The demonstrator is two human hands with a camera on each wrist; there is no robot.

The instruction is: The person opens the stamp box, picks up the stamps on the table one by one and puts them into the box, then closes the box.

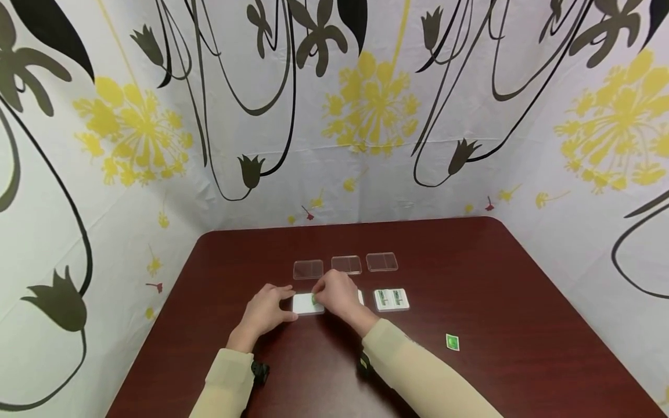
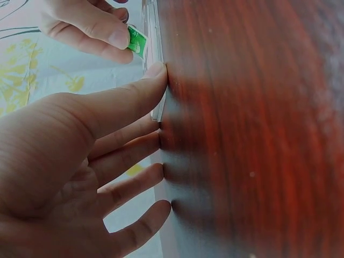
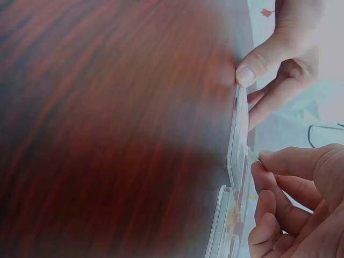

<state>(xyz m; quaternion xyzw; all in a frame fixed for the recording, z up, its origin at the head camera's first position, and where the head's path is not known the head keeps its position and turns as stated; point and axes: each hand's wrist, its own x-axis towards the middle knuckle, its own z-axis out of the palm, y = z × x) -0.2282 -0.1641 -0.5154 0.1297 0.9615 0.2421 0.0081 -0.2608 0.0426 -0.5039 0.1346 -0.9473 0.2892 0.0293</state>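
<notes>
A flat clear-edged case with a white top [image 1: 302, 305] lies on the table before me. My left hand [image 1: 264, 309] holds its left end between thumb and forefinger, the other fingertips spread on the tabletop. Over the case's right part, my right hand [image 1: 338, 295] pinches a small green square with a white edge [image 2: 137, 42], sticker-like, between thumb and forefinger. One edge of the square points down at the white top; whether it touches, I cannot tell. A second case, mostly hidden behind the right hand, shows a white edge [image 1: 360, 296].
A white case [image 1: 392, 299] bearing two green-printed labels lies right of the hands. Behind them stand in a row clear empty lids, left [image 1: 308, 269], middle [image 1: 347, 265] and right [image 1: 382, 262]. Another small green square [image 1: 452, 342] lies at the front right of the brown table [image 1: 502, 290].
</notes>
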